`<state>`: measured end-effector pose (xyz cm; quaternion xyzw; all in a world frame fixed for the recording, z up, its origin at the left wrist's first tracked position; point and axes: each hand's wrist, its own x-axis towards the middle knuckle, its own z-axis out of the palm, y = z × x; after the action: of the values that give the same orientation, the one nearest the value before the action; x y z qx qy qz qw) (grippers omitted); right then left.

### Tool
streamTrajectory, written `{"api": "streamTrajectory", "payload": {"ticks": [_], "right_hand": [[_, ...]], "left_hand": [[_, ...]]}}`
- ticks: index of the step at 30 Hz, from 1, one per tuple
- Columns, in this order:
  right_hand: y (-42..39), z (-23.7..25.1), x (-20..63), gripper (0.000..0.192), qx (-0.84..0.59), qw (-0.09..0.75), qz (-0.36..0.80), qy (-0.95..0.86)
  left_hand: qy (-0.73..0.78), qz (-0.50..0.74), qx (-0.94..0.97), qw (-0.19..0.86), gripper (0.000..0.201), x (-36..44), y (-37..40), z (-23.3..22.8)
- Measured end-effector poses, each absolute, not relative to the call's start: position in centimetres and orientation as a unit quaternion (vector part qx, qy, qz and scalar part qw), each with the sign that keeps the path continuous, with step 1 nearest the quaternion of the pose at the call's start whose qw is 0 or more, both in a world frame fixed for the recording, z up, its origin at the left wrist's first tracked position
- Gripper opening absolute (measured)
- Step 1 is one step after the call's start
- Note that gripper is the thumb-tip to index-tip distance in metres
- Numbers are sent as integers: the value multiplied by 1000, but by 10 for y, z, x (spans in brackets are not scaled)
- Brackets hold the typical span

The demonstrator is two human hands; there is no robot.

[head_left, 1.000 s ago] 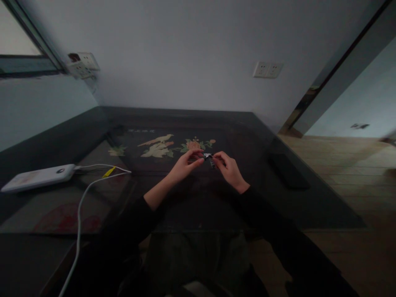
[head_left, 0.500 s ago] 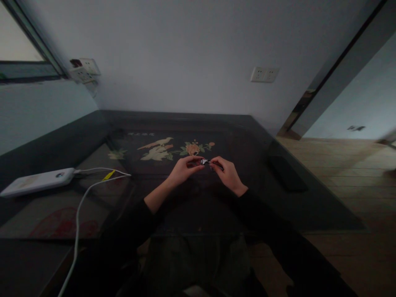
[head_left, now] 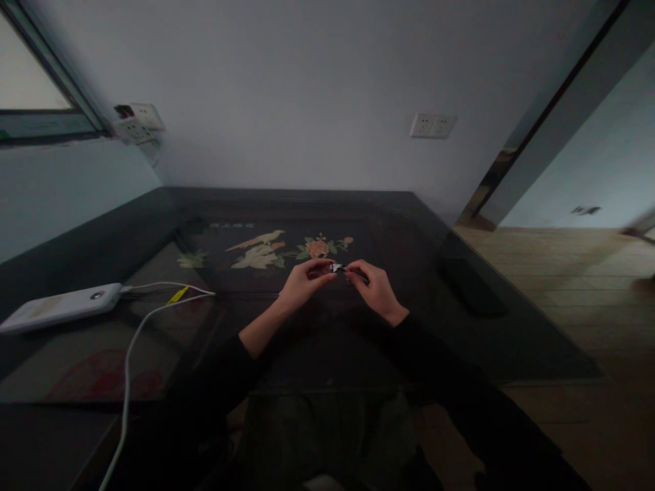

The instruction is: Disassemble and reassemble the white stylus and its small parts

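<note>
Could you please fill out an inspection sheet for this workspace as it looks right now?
Surface: dark glossy table with an inlaid bird-and-flower picture.
Job's things: a small silvery object held between both hands above the table; too small to identify.
Clutter: white power bank at the left; a dark flat item at the right.
Grippers: left hand and right hand both pinch the small object with their fingertips.
Cables: white cable with a yellow tag plugged into the power bank.
Surroundings: wall sockets, a window at left, wooden floor.
</note>
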<state>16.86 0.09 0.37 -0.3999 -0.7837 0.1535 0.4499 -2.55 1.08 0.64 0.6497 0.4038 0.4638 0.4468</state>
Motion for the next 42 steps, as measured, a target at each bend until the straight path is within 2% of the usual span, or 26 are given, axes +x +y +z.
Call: {"api": "streamTrajectory", "payload": {"ticks": [12,17,22,26,30,35,42], "right_hand": [[0,6,170,12,-370,437,110,-812],[8,7,177,12,-405,484,82,-771],[19,3,188,19,-458,523,93,-713],[25,2,196,25,-481,540,104,-682],[32,2,207,30,-502,542,116,-664],[42,-2,221,33,-556,494,130,-655],[49,-7,230,30,-668,335,145,-649]], "left_hand": [[374,477,672,425,35,-26,10,8],[382,479,680,403,33,-32,23,0],[467,481,672,315,19,-43,39,-11],[506,450,705,210,17,-52,46,-15],[528,411,728,154,16,-56,48,-20],[524,384,749,126,16,-57,50,-25],[508,371,766,130,18,-58,51,-27]]}}
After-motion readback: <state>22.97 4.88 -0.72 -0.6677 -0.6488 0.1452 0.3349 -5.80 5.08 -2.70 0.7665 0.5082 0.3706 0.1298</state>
